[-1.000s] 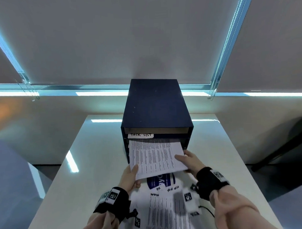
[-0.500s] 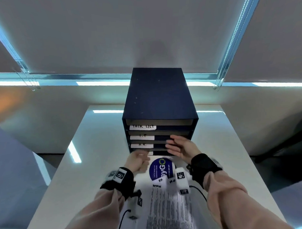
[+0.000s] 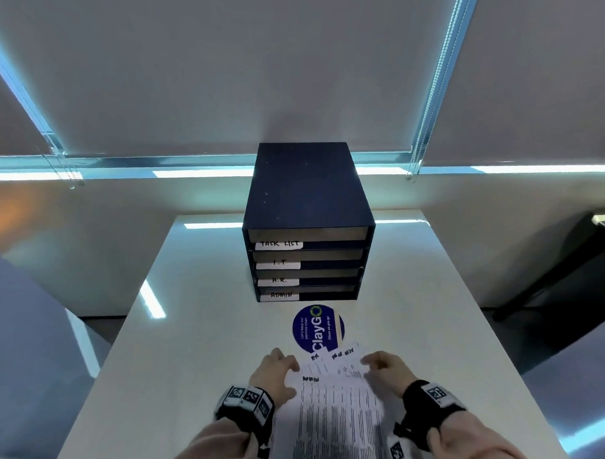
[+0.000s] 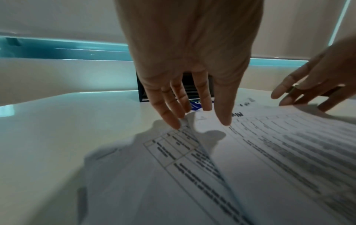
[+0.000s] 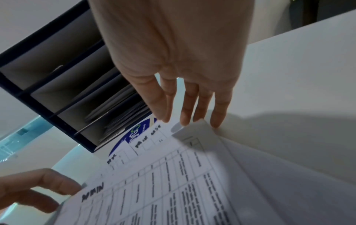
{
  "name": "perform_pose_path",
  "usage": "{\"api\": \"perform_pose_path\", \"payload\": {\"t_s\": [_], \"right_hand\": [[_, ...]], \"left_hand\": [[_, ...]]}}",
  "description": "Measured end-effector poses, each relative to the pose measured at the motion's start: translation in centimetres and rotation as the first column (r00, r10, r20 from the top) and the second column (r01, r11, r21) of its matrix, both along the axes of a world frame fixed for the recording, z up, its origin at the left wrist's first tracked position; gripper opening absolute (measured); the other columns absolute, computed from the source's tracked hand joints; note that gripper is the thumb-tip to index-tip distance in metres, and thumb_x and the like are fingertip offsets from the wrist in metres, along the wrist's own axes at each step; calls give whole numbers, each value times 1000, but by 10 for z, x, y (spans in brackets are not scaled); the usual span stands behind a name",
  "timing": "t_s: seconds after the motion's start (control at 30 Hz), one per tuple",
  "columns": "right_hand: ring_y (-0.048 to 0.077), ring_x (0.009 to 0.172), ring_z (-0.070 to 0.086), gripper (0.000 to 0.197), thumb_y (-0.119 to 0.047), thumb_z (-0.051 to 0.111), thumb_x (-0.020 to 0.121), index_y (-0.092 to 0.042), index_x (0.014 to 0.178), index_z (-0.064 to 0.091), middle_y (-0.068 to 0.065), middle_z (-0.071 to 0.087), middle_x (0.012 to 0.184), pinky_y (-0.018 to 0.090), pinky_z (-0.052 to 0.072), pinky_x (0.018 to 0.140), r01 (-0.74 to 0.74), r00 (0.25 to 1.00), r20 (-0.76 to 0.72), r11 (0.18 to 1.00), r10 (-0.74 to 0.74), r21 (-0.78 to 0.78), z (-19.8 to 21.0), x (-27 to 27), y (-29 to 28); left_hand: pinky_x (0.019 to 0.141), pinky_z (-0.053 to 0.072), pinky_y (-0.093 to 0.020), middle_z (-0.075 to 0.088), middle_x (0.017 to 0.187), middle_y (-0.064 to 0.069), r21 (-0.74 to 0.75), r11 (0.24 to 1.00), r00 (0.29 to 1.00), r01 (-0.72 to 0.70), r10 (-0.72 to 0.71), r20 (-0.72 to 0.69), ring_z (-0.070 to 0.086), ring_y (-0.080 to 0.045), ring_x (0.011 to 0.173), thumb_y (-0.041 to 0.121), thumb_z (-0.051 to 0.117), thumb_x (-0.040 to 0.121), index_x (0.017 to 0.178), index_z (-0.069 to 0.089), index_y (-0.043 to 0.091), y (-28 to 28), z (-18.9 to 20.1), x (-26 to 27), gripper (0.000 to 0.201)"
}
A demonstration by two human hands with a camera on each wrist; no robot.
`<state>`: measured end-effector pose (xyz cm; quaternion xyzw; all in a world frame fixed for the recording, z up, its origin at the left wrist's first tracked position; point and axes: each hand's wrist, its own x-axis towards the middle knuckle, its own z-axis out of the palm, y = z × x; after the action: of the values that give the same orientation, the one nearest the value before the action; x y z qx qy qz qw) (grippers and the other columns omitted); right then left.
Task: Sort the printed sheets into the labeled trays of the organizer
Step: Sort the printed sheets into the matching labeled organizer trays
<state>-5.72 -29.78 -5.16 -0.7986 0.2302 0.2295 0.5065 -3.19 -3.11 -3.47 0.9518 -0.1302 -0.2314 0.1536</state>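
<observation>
The dark blue organizer [image 3: 307, 201] stands at the table's far middle, its trays labeled TASK LIST, I.T, H.R. and ADMIN from top down. A stack of printed sheets [image 3: 335, 420] lies near me, and the top sheet [image 5: 154, 190] is headed ADMIN. My left hand [image 3: 276, 367] pinches that sheet's far left corner [image 4: 185, 124], which is lifted off the stack. My right hand [image 3: 381, 364] has straight fingers [image 5: 185, 109] touching the curled far right corner; its thumb is hidden. Papers show in the lower trays [image 5: 119, 109].
A round blue ClayGo sticker [image 3: 316, 326] lies on the white table [image 3: 202, 336] between organizer and stack. Sheets headed TASK LIST [image 5: 148, 137] peek out beneath the top sheet. Closed blinds hang behind, and a dark chair [image 3: 570, 288] stands to the right.
The sheet both hands held at the organizer's mouth is gone from them. Both hands drew back from the trays to the stack and now work the ADMIN sheet's far corners.
</observation>
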Motion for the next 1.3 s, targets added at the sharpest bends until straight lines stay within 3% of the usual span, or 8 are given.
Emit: {"api": "perform_pose_path", "payload": {"t_s": [0.2,0.3,0.4,0.5,0.57,0.73,1.03,1.3], "right_hand": [[15,81,62,29,-2,52,78,-21,95,67,10,60,111,19,49,63,-36,999,28,998,38,-54,4,-11,3],[16,97,61,34,-10,66,76,-21,107,62,7,56,124,21,49,75,-98,994,43,995,100,-36,19,-14,1],[21,102,58,50,-14,78,75,-20,118,52,9,54,123,26,47,78,-29,995,98,993,18,114,36,-15,-1],[24,101,64,57,-14,79,73,-14,123,53,10,66,116,34,49,81,82,991,63,916,-116,392,53,-16,1],[26,105,66,50,-9,73,78,-11,125,55,12,69,115,41,52,86,119,985,34,820,-166,560,59,-15,2],[27,110,65,40,6,58,87,4,126,52,18,67,119,39,49,99,80,988,46,751,-145,656,69,-16,8],[32,95,70,30,9,49,90,0,118,58,22,69,111,37,58,75,69,992,30,731,-121,679,79,-18,11],[38,129,48,73,9,60,80,-6,145,31,21,44,145,57,35,109,163,987,-103,795,-126,584,18,-37,13]], "left_hand": [[82,48,-28,38,112,2,73,997,999,28,-31,40,43,-19,110,18,58,81,87,48,25,0,10,-16,13],[62,41,-16,51,83,9,-282,958,999,-46,44,-16,56,-5,75,24,52,90,90,47,21,-1,34,-13,6],[44,33,-11,57,71,3,-644,724,967,-247,146,-206,40,0,43,22,56,92,96,51,11,1,69,0,13],[71,54,-26,69,105,-11,-772,483,910,-414,241,-337,66,-16,76,32,59,91,112,57,10,5,90,16,31],[95,50,-44,67,115,-17,-784,320,843,-532,290,-453,66,-28,103,29,56,93,115,60,4,10,101,25,33],[106,39,-49,64,120,-21,-743,87,733,-664,272,-623,61,-33,112,28,38,102,115,60,3,22,111,46,36],[100,43,-45,57,127,-25,-684,5,657,-730,280,-700,54,-38,119,27,35,102,129,50,-2,23,114,48,42],[101,42,-48,52,132,-28,-615,1,567,-788,391,-725,55,-38,116,24,41,101,138,37,-8,27,89,38,49]]}}
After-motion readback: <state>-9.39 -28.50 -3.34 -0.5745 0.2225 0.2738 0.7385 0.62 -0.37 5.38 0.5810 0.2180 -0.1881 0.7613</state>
